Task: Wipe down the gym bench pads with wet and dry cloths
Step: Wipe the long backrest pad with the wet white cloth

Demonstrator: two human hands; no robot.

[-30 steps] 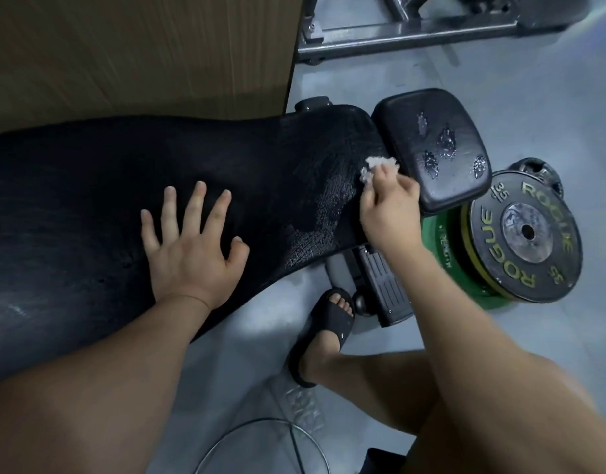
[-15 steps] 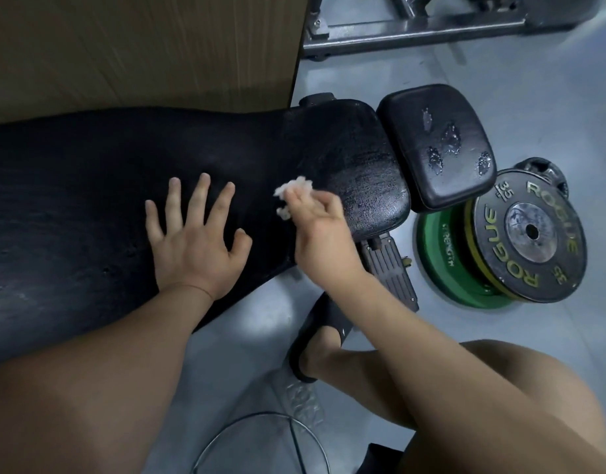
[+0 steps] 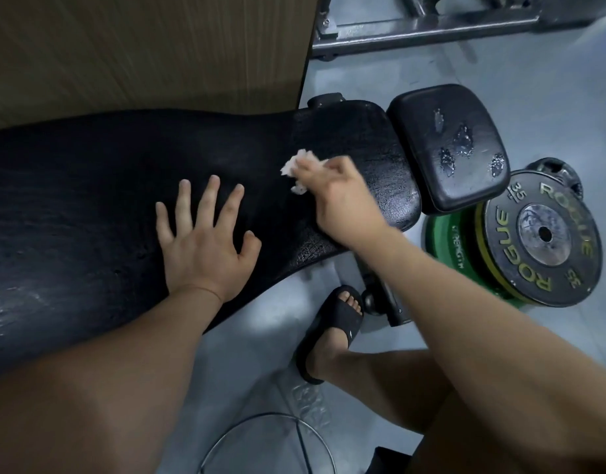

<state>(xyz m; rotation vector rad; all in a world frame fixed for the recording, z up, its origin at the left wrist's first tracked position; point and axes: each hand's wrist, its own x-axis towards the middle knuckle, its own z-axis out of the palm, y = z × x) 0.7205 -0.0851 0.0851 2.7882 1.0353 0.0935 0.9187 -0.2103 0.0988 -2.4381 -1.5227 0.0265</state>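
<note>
The long black back pad [image 3: 123, 200] runs left to right, its narrow end toward the smaller seat pad [image 3: 448, 145]. The left hand [image 3: 205, 248] lies flat on it, fingers spread, holding nothing. Just to its right, the right hand [image 3: 342, 200] is closed around a small crumpled white cloth [image 3: 296, 169], pressing it to the pad near that narrow end. The pad's left end is cut off by the frame, and the forearms hide its near edge. Whether the cloth is wet cannot be told.
</note>
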